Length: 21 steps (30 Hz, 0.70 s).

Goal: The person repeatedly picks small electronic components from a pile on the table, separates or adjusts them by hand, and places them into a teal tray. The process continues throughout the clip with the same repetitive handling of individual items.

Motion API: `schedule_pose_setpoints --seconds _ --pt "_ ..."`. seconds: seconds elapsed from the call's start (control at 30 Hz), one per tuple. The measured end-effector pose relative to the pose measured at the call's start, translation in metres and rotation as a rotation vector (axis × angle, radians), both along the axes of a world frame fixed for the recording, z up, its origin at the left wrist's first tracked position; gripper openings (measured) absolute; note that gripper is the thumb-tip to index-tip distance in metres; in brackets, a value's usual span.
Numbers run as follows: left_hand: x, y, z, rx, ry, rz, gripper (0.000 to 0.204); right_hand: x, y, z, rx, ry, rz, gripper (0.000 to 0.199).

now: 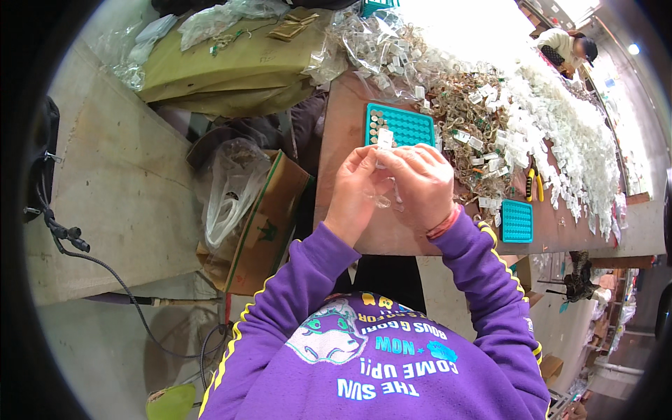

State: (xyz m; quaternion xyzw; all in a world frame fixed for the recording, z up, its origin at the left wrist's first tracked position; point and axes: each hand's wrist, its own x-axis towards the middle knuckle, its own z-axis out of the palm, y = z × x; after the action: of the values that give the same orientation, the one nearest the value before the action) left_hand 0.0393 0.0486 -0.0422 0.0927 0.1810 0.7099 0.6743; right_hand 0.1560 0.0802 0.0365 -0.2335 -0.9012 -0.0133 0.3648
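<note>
Over the near edge of the table, my two hands meet fingertip to fingertip. Between them stands a small white rectangular plastic case (385, 138). My left hand (355, 190) pinches it from one side, with fingers bent. On the other side my right hand (424, 183) is closed around its lower part, a red band at the wrist. A thin clear strand (382, 201) hangs in loops beneath the fingers. Just beyond the hands lies a teal tray (418, 124) with rows of round pockets; several round silvery discs (376, 120) sit at its left end.
A heap of tangled wire strands with white cases (470, 140) covers the table to the right, with a large whitish pile (553, 147) behind. Yellow-handled pliers (535, 183) and a second teal tray (516, 221) lie at right. A cardboard box (262, 224) stands left. Another person (560, 50) is far right.
</note>
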Motion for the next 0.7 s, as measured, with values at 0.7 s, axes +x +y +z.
schedule_pose_setpoints --seconds 0.7 --pt "-0.005 0.003 0.0 0.024 -0.056 0.021 0.018 -0.011 0.109 -0.033 -0.327 -0.062 -0.206 0.009"
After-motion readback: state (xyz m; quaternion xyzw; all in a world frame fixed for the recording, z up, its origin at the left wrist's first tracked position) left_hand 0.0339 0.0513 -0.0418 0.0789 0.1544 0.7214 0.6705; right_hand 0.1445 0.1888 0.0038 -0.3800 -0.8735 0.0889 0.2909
